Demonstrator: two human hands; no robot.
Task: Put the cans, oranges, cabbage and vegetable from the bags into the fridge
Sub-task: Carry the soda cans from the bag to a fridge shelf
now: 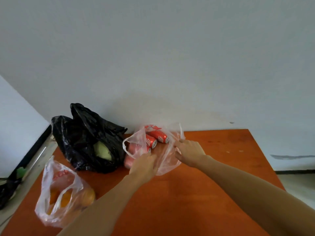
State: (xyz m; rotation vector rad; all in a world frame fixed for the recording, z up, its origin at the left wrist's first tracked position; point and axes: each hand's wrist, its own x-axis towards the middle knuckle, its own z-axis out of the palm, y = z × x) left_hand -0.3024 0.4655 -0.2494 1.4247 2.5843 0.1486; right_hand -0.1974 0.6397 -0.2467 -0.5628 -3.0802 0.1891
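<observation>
Several red cans point(154, 139) lie inside a thin clear plastic bag point(167, 165) at the back of the orange table point(196, 201). My left hand point(144, 166) grips the near edge of that bag. My right hand point(189, 151) pinches the bag's right edge, and the mouth is spread wide. A black bag point(81, 133) to the left shows a pale green cabbage point(102, 150) through its opening. Another clear bag point(56, 195) at the front left holds oranges point(88, 196). No fridge is in view.
A pale wall rises right behind the table. The table's left edge drops to a light floor with a dark baseboard point(34, 147) and a black bag point(6, 191) lying on it. Tiled floor shows past the table's right edge.
</observation>
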